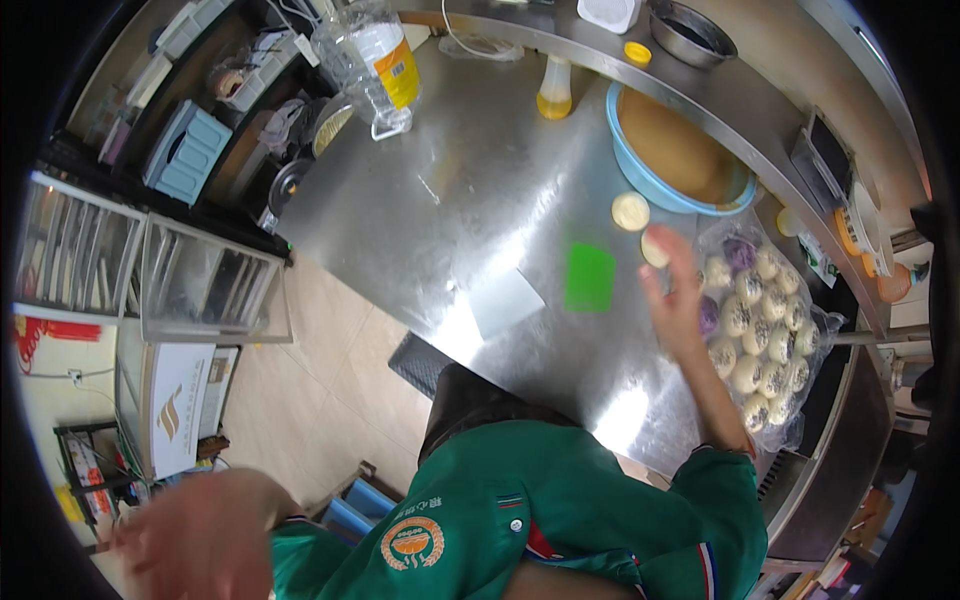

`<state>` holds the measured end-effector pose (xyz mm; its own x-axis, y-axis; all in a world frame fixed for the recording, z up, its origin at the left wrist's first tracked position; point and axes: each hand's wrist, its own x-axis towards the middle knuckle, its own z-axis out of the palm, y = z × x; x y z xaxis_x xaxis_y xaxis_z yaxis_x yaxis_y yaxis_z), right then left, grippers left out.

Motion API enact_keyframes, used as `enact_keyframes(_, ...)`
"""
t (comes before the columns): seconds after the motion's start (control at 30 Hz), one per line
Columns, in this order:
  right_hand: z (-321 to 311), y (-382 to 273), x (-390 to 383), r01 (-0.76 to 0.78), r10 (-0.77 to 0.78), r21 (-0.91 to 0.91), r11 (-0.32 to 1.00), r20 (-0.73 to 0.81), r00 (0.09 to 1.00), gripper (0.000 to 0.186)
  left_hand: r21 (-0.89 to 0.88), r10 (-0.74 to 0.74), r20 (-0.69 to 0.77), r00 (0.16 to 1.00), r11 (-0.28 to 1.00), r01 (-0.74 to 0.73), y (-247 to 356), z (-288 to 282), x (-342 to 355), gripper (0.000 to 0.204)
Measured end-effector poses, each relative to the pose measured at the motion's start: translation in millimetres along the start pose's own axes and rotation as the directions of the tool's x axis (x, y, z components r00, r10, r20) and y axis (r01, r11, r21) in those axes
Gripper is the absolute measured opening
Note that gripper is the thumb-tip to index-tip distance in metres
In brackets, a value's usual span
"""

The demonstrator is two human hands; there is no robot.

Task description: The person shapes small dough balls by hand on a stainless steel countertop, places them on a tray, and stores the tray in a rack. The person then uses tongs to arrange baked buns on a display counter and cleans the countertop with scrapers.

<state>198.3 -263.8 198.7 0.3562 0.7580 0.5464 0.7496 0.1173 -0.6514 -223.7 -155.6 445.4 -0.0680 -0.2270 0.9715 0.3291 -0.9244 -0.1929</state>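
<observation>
Over the right side of the steel table, my right hand (677,305) reaches forward with thumb and fingers apart. Its fingertips are at a pale round dough piece (654,249), partly hidden by the fingers; I cannot tell whether they touch it. A second dough round (630,211) lies just beyond. Right of the hand, a plastic-wrapped batch of buns (748,372) holds several white ones, many with dark specks, plus a few purple ones. At the lower left, my left hand (185,535) is off the table and smeared by motion, so its fingers cannot be made out.
On the steel table (400,235) lie a green square (590,277) and a pale flat sheet (506,304). Behind stand a blue basin (640,172), a squeeze bottle (555,90) of yellow liquid and a clear jug (375,65). A raised shelf (600,55) borders the back.
</observation>
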Motion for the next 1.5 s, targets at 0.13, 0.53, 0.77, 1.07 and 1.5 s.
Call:
enact_keyframes(0.13,72.8,60.9,-41.6,-0.186,0.223,-0.222,0.957,0.154,0.963,0.042,0.297,-0.467,0.789,0.400,0.859,0.418,-75.2,57.9,-160.8,0.041)
enact_keyframes(0.53,185.6,22.4,352.0,0.286,-0.478,-0.702,0.653,-0.089,0.874,0.036,-0.634,0.702,0.685,0.196,0.441,0.636,-49.3,113.5,-466.8,0.077)
enact_keyframes(0.77,219.4,44.3,416.3,0.168,-0.225,-0.847,0.504,0.059,0.973,0.065,-0.405,0.527,0.849,0.035,0.609,0.682,-194.7,56.3,-489.5,0.074)
enact_keyframes(1.07,230.1,44.5,370.1,0.236,-0.441,-0.790,0.566,-0.048,0.896,0.055,-0.224,0.343,0.939,-0.027,0.670,0.708,-224.2,58.1,-498.8,0.070)
enact_keyframes(1.5,266.7,129.5,90.6,-0.472,0.486,-0.584,0.660,-0.146,0.862,0.029,-0.270,0.105,0.962,0.253,0.513,0.815,-207.1,256.2,-478.7,0.073)
